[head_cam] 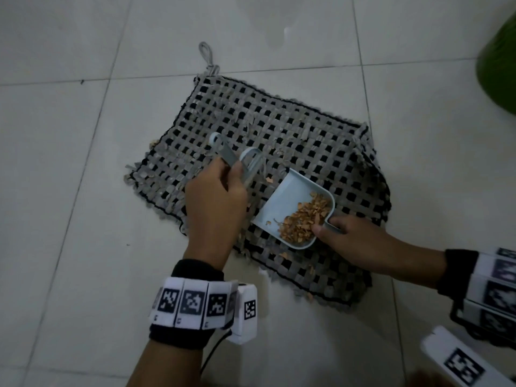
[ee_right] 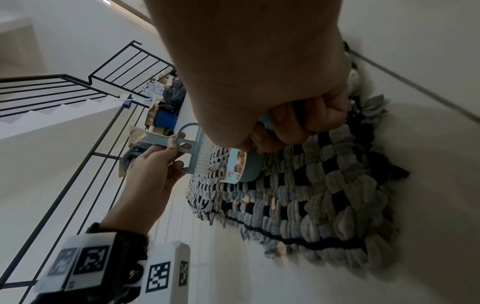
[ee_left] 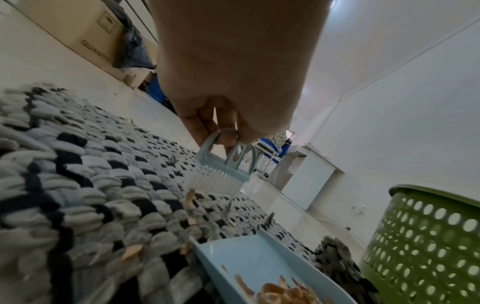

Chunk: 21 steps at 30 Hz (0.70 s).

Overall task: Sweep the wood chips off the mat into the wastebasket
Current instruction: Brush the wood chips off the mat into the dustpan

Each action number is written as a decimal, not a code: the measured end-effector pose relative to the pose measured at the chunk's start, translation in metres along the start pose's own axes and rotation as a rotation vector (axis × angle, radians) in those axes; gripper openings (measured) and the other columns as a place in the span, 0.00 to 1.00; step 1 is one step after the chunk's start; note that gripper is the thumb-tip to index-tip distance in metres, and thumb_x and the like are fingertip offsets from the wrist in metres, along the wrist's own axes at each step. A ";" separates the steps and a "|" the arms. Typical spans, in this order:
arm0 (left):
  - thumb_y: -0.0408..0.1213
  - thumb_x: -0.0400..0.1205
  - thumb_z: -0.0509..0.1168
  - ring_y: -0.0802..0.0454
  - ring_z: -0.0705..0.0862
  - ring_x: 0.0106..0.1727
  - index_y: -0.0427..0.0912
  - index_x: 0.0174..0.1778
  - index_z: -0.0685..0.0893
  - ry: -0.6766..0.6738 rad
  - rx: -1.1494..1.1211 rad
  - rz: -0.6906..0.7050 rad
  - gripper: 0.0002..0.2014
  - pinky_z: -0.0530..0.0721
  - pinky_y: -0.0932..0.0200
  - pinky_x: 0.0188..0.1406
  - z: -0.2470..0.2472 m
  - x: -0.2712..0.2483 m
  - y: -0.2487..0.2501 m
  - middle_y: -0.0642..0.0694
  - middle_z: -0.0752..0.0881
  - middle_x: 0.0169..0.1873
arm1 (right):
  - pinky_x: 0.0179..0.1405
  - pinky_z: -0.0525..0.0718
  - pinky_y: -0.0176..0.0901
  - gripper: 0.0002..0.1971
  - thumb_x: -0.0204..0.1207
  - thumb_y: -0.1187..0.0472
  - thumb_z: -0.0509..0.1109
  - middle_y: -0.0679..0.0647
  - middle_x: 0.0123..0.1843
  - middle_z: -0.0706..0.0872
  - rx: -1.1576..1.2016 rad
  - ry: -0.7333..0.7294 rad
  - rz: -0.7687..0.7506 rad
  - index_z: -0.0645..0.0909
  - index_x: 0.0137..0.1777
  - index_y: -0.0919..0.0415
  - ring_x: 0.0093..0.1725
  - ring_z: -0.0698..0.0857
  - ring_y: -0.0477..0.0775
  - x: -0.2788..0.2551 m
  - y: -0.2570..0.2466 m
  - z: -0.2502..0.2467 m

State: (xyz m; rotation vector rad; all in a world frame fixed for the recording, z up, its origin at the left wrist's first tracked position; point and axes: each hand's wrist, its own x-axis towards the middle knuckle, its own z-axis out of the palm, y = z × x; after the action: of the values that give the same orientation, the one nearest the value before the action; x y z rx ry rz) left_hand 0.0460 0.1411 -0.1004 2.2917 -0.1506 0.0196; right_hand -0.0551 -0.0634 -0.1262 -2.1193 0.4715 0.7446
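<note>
A grey and black woven mat (head_cam: 307,135) lies on the tiled floor. My left hand (head_cam: 220,185) grips the handle of a small pale blue brush (head_cam: 245,166), whose white bristles (ee_left: 215,183) hang just above the mat (ee_left: 78,185). My right hand (head_cam: 335,227) holds the short handle of a pale blue dustpan (head_cam: 290,196) resting on the mat, with a pile of wood chips (head_cam: 304,219) at its back end. A few loose chips (ee_left: 191,197) lie on the mat ahead of the dustpan (ee_left: 246,263). The green perforated wastebasket (ee_left: 428,246) stands to the right.
The wastebasket (head_cam: 499,65) shows as a green blur at the top right of the head view. The mat's right corner (head_cam: 365,146) is folded over. Cardboard boxes (ee_left: 98,37) and a stair railing (ee_right: 78,98) stand farther off. White floor tiles (head_cam: 69,163) surround the mat.
</note>
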 end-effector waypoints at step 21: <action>0.47 0.88 0.62 0.54 0.65 0.26 0.45 0.31 0.69 -0.003 -0.102 -0.186 0.20 0.66 0.58 0.26 0.002 0.027 0.009 0.51 0.71 0.25 | 0.28 0.73 0.38 0.17 0.82 0.38 0.61 0.49 0.30 0.83 0.009 -0.022 0.000 0.84 0.45 0.47 0.29 0.82 0.48 0.000 0.000 -0.001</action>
State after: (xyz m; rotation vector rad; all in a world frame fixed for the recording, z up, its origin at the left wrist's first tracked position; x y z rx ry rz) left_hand 0.0713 0.1311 -0.0930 2.1949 0.0593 -0.0854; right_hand -0.0547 -0.0639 -0.1257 -2.1011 0.4627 0.7636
